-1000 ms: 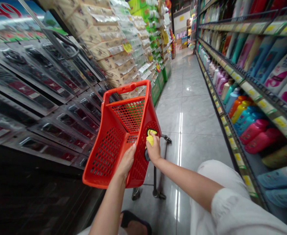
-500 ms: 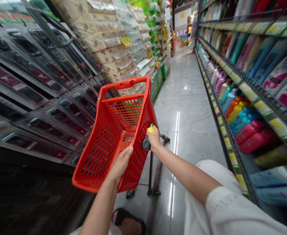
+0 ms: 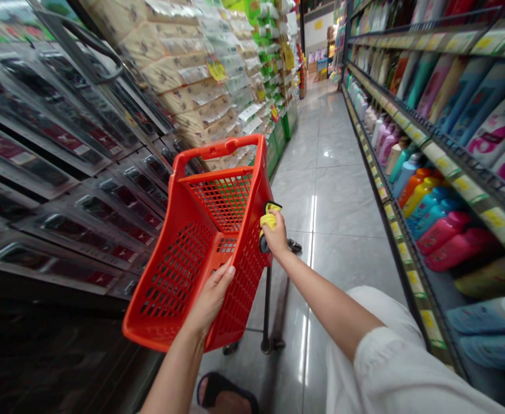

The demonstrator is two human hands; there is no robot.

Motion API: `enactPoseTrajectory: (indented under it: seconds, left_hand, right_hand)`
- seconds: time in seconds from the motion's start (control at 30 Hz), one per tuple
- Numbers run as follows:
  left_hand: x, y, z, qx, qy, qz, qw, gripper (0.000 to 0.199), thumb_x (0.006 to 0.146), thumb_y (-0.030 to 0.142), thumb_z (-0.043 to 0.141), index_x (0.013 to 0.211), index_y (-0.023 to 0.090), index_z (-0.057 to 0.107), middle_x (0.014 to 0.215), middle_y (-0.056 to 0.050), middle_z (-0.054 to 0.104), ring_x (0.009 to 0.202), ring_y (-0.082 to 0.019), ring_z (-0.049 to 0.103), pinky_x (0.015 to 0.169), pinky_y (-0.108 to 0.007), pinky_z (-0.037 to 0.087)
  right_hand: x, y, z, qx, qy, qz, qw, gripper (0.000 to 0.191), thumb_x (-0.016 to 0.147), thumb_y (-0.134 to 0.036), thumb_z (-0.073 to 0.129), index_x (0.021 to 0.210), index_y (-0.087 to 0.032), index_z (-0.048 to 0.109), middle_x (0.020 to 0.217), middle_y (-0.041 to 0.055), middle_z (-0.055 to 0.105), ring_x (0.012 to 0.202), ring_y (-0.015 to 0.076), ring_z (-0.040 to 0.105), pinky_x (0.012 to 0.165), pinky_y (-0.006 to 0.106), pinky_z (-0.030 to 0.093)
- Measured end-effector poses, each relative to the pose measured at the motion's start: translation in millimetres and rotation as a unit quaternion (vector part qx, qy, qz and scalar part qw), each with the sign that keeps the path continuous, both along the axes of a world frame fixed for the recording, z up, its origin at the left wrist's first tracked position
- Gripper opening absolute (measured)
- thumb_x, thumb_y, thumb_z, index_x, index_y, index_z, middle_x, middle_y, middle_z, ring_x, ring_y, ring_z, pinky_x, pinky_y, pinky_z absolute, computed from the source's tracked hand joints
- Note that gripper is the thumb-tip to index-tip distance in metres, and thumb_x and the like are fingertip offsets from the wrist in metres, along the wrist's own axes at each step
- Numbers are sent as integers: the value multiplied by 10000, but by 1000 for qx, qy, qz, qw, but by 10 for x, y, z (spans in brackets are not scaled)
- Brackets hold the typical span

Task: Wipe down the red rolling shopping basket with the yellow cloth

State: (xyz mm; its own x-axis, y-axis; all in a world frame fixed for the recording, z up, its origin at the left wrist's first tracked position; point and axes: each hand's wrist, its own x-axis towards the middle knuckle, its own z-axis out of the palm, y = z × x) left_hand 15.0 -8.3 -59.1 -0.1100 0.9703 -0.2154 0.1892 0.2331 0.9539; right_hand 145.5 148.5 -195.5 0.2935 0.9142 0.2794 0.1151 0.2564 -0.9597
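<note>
A red plastic shopping basket cart with lattice sides stands tilted in view before me, its inside bare of goods. My left hand is closed over the cart's near rim, thumb on top. Beside the cart's right outer wall, my right hand grips a yellow and dark grey cloth, which is bunched in the fingers. Whether the cloth touches the wall I cannot tell. The cart's dark leg and casters show below.
Packaged items hang on a rack at left. Stacked beige packs stand behind the cart. At right, a long shelf holds colourful bottles. Grey floor tiles run between. My sandalled foot is below the cart.
My right hand with the cloth has moved slightly right and up, and more of the cloth's yellow shows. My left hand stays on the rim.
</note>
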Motion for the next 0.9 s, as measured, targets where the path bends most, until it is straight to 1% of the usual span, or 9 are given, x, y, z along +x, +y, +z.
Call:
enactPoseTrajectory:
  seconds: [0.13, 0.23, 0.33, 0.43, 0.5, 0.63, 0.73, 0.83, 0.9]
  left_hand:
    - [18, -24, 22, -5, 11, -3, 1000, 695, 651, 653, 734, 1136, 154, 727, 1260, -117, 673, 1337, -325, 473, 1183, -438, 261]
    - [38, -66, 56, -10, 22, -8, 1000, 675, 680, 665, 701, 1136, 168, 727, 1262, -108, 674, 1324, -318, 489, 1166, -427, 300]
    - [52, -96, 87, -14, 31, -14, 999, 676, 690, 671, 688, 1139, 167, 726, 1220, -116, 695, 1284, -326, 528, 1143, -443, 334]
    - [55, -96, 100, -10, 38, -18, 999, 689, 694, 667, 686, 1162, 162, 716, 1214, -121, 697, 1282, -329, 530, 1145, -459, 329]
    - [46, -91, 98, -5, 42, -16, 999, 694, 694, 674, 681, 1170, 170, 714, 1232, -115, 689, 1300, -326, 513, 1154, -454, 315]
    - [7, -115, 83, -10, 34, -22, 999, 700, 718, 653, 674, 1214, 160, 687, 1277, -119, 662, 1312, -325, 503, 1161, -461, 305]
    - [-28, -154, 85, -14, 36, -26, 999, 690, 731, 643, 666, 1231, 168, 678, 1314, -111, 637, 1329, -318, 487, 1170, -450, 294]
    - [-62, -188, 97, -16, 52, -20, 998, 694, 715, 664, 666, 1218, 187, 689, 1333, -95, 623, 1365, -320, 441, 1179, -445, 282]
    - [-86, -206, 105, -17, 63, -14, 998, 700, 694, 678, 674, 1203, 198, 700, 1332, -87, 623, 1375, -325, 424, 1179, -448, 284]
  right_hand:
    - [219, 275, 328, -2, -39, -31, 999, 487, 685, -121, 501, 1157, -167, 612, 1131, 94, 580, 1058, 212, 554, 971, 338, 440]
    - [372, 396, 477, 62, -121, -4, 991, 509, 708, -100, 489, 1187, -206, 625, 1162, 85, 559, 1099, 229, 533, 992, 362, 424]
    - [485, 399, 429, 70, -203, 15, 977, 506, 729, -83, 485, 1186, -241, 635, 1161, 70, 570, 1082, 239, 532, 991, 397, 413]
    - [558, 355, 327, -9, -234, 32, 972, 411, 724, -86, 508, 1045, -263, 693, 1016, 41, 608, 955, 224, 565, 921, 379, 449]
    - [574, 368, 359, -36, -223, 22, 974, 360, 721, -108, 527, 988, -261, 713, 953, 39, 604, 901, 218, 572, 882, 362, 467]
    - [532, 474, 546, 112, -165, 4, 980, 555, 734, -148, 531, 1275, -250, 605, 1168, 74, 554, 1086, 228, 546, 978, 365, 436]
    - [514, 484, 427, 136, -165, 34, 976, 691, 725, -141, 522, 1408, -234, 484, 1254, 95, 527, 1153, 237, 518, 1019, 388, 412]
    - [545, 457, 138, -10, -138, 29, 990, 613, 674, -122, 517, 1278, -193, 596, 1092, 90, 615, 1023, 239, 566, 958, 394, 448]
    - [555, 478, 41, -77, -95, -5, 992, 548, 665, -142, 520, 1201, -174, 631, 1013, 78, 636, 968, 232, 572, 937, 394, 458]
